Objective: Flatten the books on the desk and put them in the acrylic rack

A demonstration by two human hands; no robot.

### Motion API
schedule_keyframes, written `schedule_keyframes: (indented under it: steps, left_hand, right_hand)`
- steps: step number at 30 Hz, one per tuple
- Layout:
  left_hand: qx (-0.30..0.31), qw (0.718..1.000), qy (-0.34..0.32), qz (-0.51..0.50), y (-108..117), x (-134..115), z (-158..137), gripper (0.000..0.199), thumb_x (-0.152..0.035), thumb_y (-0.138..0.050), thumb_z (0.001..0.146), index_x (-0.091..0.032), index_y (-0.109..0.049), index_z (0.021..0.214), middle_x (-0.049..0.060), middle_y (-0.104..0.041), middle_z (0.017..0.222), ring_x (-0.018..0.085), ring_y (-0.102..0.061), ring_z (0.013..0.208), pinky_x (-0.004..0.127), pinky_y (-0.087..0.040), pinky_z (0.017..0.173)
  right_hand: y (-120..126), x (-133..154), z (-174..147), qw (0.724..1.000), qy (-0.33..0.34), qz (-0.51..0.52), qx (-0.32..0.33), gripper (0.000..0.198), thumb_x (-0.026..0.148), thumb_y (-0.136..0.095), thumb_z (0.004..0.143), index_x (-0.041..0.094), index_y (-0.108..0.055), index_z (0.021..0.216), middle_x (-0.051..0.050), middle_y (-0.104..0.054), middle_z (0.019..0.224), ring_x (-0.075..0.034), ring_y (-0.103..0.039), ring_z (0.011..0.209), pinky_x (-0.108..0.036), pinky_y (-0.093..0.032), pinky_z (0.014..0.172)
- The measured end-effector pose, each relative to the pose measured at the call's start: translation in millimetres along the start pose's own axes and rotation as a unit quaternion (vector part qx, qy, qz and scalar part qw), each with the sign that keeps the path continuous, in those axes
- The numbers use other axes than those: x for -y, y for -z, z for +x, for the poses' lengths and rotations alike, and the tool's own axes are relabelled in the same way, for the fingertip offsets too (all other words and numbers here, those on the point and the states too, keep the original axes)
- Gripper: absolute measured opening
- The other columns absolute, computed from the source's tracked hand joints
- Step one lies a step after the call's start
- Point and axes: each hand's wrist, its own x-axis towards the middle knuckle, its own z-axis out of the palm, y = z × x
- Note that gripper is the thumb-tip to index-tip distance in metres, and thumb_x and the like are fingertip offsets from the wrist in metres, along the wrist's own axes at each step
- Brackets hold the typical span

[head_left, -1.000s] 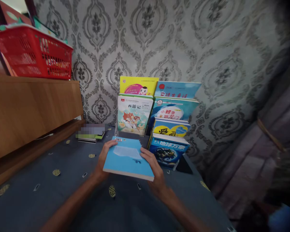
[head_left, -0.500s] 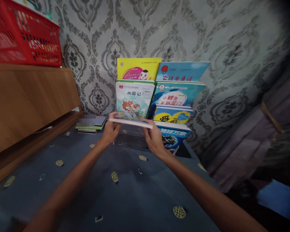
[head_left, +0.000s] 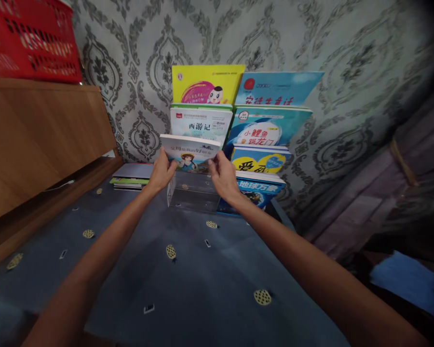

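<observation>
My left hand [head_left: 162, 171] and my right hand [head_left: 224, 176] grip a book [head_left: 191, 153] by its two sides. Its cover is pale at the top and shows a figure in a hat. The book stands tilted back in front of a white-topped book [head_left: 198, 120] on a clear tiered rack [head_left: 193, 198]. Behind that rises a yellow book [head_left: 206, 82]. To the right, the tiers carry a blue book [head_left: 275, 89], a teal book [head_left: 264, 127], a yellow-and-blue book [head_left: 256, 161] and a dark blue book [head_left: 255, 193].
A small stack of books [head_left: 130, 180] lies left of the rack. A wooden cabinet [head_left: 47, 149] with a red basket [head_left: 32, 43] on top stands at the left. Grey curtains [head_left: 376, 183] hang at the right. Pineapple-patterned cloth [head_left: 130, 270] covers the surface.
The book in my hands has turned from nearly flat, edge toward me, to more upright with its cover showing. It now covers the lower part of the white-topped book. The view has shifted slightly.
</observation>
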Motion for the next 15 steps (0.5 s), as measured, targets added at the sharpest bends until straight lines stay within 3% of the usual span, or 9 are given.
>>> schedule_keyframes:
  steps: [3,7,11,15]
  left_hand:
    - [0.001,0.999,0.034,0.004,5,-9,2,0.046,-0.024,-0.053,0.09,-0.009,-0.042,0.132,-0.003,-0.046,0.068,0.023,-0.057,0.072,0.041,-0.049,0.079]
    - [-0.013,0.999,0.031,-0.001,9,-17,0,0.034,-0.021,-0.051,0.088,-0.015,-0.046,0.12,-0.003,-0.044,0.068,0.02,-0.053,0.065,0.041,-0.049,0.076]
    - [-0.011,1.0,0.028,-0.008,7,-14,-2,0.03,-0.021,-0.053,0.084,-0.018,-0.046,0.114,-0.001,-0.049,0.075,0.018,-0.052,0.067,0.039,-0.048,0.077]
    - [-0.012,0.999,0.032,-0.003,1,-8,-1,0.023,-0.021,-0.055,0.082,-0.02,-0.046,0.103,-0.004,-0.043,0.068,0.017,-0.049,0.061,0.037,-0.047,0.073]
  right_hand:
    - [2,3,1,1.0,0.004,-0.006,0.001,0.007,0.028,-0.043,0.097,0.025,-0.045,0.09,-0.005,-0.062,0.085,-0.021,-0.057,0.077,-0.039,-0.049,0.072]
    - [4,9,-1,1.0,0.017,-0.009,0.0,0.008,0.028,-0.042,0.098,0.025,-0.047,0.093,-0.005,-0.063,0.085,-0.021,-0.058,0.077,-0.038,-0.049,0.07]
    - [0,4,-1,1.0,0.013,-0.024,0.006,0.007,0.027,-0.042,0.096,0.025,-0.047,0.092,-0.005,-0.062,0.082,-0.021,-0.057,0.074,-0.038,-0.048,0.068]
    - [-7,-10,2,0.999,0.005,-0.032,-0.002,0.007,0.027,-0.044,0.095,0.025,-0.045,0.089,-0.003,-0.057,0.076,-0.02,-0.055,0.069,-0.037,-0.047,0.066]
